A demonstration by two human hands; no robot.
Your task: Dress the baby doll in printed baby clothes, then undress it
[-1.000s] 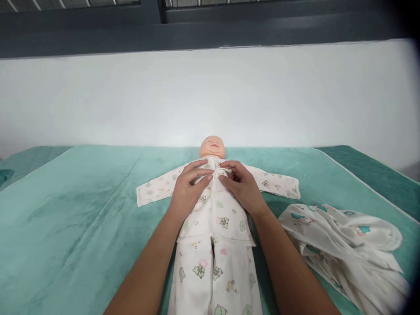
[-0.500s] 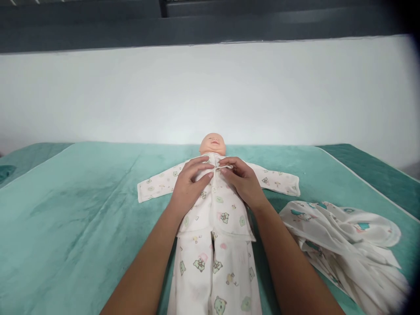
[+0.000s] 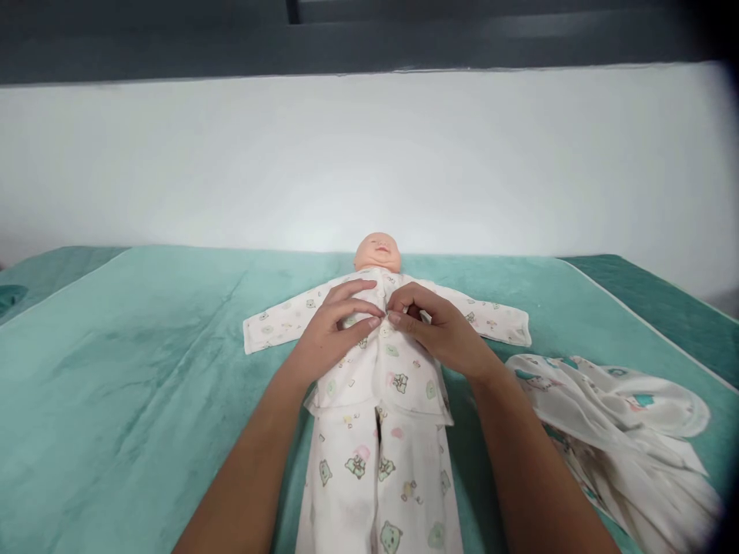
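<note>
A baby doll (image 3: pixel 378 252) lies on its back, dressed in a white baby shirt (image 3: pixel 398 381) and matching trousers (image 3: pixel 349 477) printed with bears. Both hands meet on the chest, at the shirt's front opening. My left hand (image 3: pixel 340 323) pinches the cloth there between thumb and forefinger, its other visible fingers stretched over the chest. From the other side, my right hand (image 3: pixel 436 323) is closed in a pinch on the front edge, its fingers curled. The small spot between the fingertips is mostly hidden.
A crumpled white printed cloth (image 3: pixel 623 431) lies to the right, beside my right forearm. Under everything is a teal bed cover (image 3: pixel 144 385). Behind the doll's head stands a white wall (image 3: pixel 346 161) with a dark strip (image 3: pixel 173 46) above.
Both hands have shifted slightly down the shirt front. The small loop of cloth or cord that showed by my right fingers no longer shows. The camera view has moved a little.
</note>
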